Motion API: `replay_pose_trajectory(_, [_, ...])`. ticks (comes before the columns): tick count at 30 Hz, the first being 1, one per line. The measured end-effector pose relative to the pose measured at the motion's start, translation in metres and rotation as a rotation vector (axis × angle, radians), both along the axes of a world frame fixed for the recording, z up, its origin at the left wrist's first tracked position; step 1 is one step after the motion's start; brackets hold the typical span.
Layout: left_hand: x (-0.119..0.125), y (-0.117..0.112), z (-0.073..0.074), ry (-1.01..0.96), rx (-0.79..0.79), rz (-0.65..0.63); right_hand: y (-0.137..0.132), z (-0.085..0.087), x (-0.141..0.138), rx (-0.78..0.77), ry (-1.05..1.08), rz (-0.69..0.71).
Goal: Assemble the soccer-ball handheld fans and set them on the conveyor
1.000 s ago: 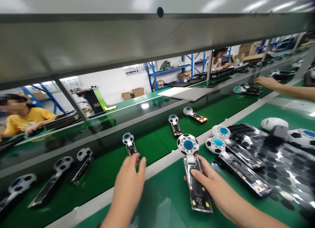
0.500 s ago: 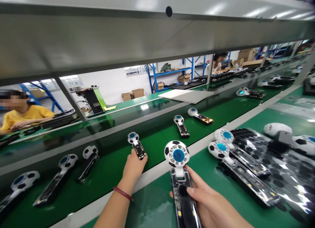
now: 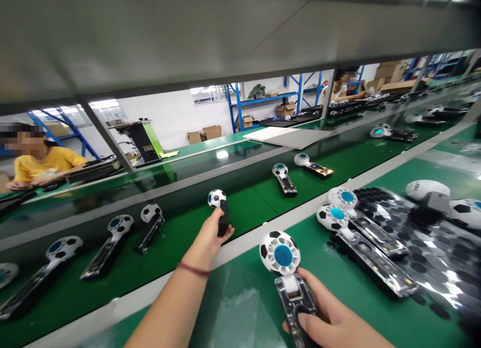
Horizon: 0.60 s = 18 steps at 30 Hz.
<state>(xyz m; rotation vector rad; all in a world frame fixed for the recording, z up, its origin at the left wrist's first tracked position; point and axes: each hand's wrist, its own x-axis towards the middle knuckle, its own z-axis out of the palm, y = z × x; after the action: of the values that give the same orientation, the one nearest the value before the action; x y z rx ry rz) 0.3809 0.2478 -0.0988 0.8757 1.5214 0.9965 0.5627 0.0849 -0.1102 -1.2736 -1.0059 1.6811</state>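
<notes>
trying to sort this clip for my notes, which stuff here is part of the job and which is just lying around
Part of the job:
left hand, holding a football-patterned gadget
right hand, holding a blue-centred football-patterned gadget

Lying around:
two gadgets beside a sheet of black discs
more gadgets on the green belt
cardboard boxes

Head-worn view, facing forward and down over the hands (image 3: 206,240), distant conveyor end (image 3: 432,130) rather unclear

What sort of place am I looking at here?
Probably a factory assembly line: a green conveyor belt carries football-patterned handheld devices, with workers seated along it and blue shelving behind.
</notes>
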Motion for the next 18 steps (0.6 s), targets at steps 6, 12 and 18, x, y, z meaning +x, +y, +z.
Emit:
replay_pose_trajectory(6, [-0.001,-0.110,0.015,-0.327,-0.055,0.085,-0.017,-0.008,0.002,0.124,-0.346,0.035])
replay_pose_trajectory(12, [-0.005,-0.172,-0.012,-0.477,-0.081,0.105,-0.027,-0.007,0.013,0.234,-0.734,0.105])
replay_pose_trajectory(18, [0.002,-0.202,-0.027,-0.581,-0.160,0.021,-0.030,-0.018,0.031,0.530,-1.114,0.029])
